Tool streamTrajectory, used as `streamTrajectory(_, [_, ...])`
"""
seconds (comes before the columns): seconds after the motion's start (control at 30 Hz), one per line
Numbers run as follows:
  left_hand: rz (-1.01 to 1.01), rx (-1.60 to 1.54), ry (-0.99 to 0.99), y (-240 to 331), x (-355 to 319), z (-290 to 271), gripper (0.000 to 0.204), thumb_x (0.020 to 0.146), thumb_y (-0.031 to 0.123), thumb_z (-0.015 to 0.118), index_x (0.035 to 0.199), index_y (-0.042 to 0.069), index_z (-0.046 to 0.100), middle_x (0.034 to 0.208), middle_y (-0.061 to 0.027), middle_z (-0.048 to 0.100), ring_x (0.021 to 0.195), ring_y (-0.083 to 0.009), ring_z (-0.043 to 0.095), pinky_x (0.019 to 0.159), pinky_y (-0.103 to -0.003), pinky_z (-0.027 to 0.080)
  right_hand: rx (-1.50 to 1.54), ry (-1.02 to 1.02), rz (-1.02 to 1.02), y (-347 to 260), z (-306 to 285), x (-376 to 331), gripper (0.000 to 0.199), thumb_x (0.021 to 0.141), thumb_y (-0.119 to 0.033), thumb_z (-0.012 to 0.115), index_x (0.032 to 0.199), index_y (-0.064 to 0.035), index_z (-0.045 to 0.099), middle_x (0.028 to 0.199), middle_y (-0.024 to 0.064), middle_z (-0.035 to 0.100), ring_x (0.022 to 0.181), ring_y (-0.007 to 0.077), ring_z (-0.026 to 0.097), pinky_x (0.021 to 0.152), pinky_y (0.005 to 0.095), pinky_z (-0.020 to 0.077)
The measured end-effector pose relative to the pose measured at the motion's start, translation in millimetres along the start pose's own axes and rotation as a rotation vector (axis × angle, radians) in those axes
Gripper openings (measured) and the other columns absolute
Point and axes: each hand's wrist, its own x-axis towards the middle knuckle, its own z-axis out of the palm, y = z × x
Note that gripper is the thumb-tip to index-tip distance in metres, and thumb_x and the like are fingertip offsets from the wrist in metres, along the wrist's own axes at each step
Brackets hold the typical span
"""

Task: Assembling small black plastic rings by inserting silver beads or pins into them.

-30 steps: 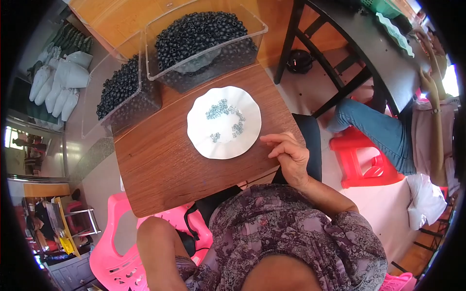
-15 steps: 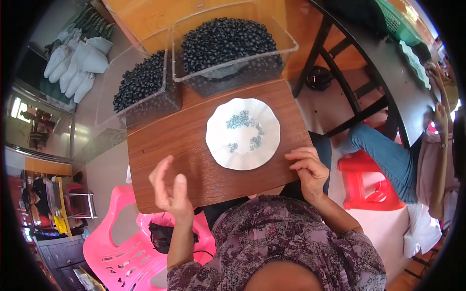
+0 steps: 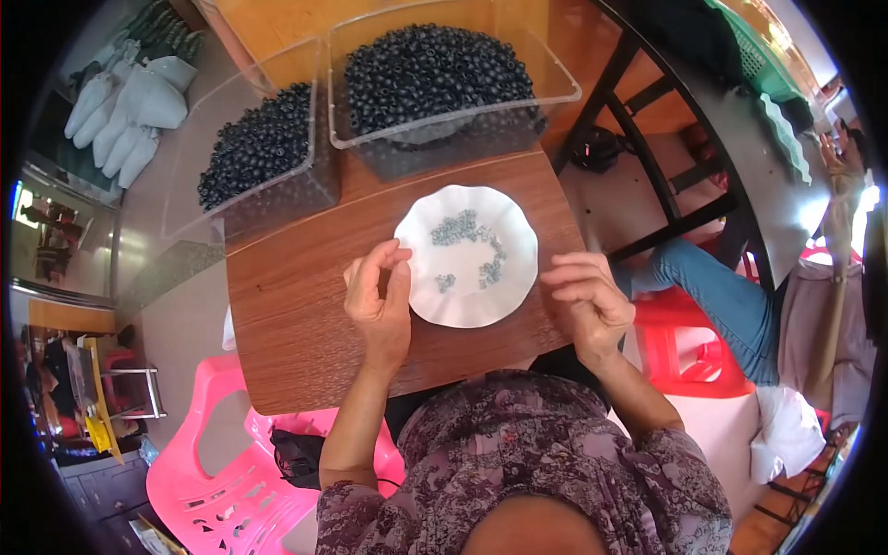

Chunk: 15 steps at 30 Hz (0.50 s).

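A white plate [image 3: 435, 301] with a wavy rim rests on the brown wooden table top [image 3: 305, 324] in front of me. Small pale grey-green beads [image 3: 455, 228] lie on it in an uneven arc, with a little cluster lower left. At the plate's left rim is my left hand [image 3: 377, 296], thumb and index tips close together but slightly apart, nothing visible between them. Whether it touches the rim I cannot tell. My right hand [image 3: 592, 301] hovers just right of the plate, fingers loosely bent and apart, with nothing seen in it.
Two clear plastic bins, a larger one [image 3: 444, 153] and a smaller one [image 3: 277, 208], hold black beads behind the plate. A pink chair [image 3: 208, 444] stands left, a red stool [image 3: 661, 356] right. Another person in jeans [image 3: 717, 287] sits at a dark table [image 3: 703, 111].
My left hand has moved right and away from me to the plate's rim, its thumb and fingers drawing closer together. My right hand stays nearly in place. The view has shifted slightly.
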Motion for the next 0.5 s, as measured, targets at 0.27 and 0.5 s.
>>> streamTrajectory(0.27, [0.135,0.075,-0.065,-4.0,6.2,7.6,0.025,0.085,0.000,0.057,0.109,0.001,0.058,0.093,-0.0055,0.063,0.087,-0.0151,0.052,0.078,-0.026,0.042,-0.018,-0.081,-0.018,5.9,23.9,4.4,0.004,0.075,0.002,0.060,0.071,0.0000,0.060,0.089,0.0131,0.066,0.095,0.0294,0.058,0.084,0.0373,0.0433])
streamTrajectory(0.5, [0.238,0.161,-0.066,-14.8,15.4,0.1,0.017,0.078,-0.002,0.061,0.095,0.000,0.061,0.082,-0.0072,0.061,0.076,-0.0194,0.052,0.069,-0.029,0.041,-0.060,-0.168,-0.020,5.1,40.5,10.0,0.003,0.073,0.002,0.062,0.073,0.0001,0.060,0.092,0.0127,0.066,0.098,0.0293,0.056,0.084,0.0372,0.0427])
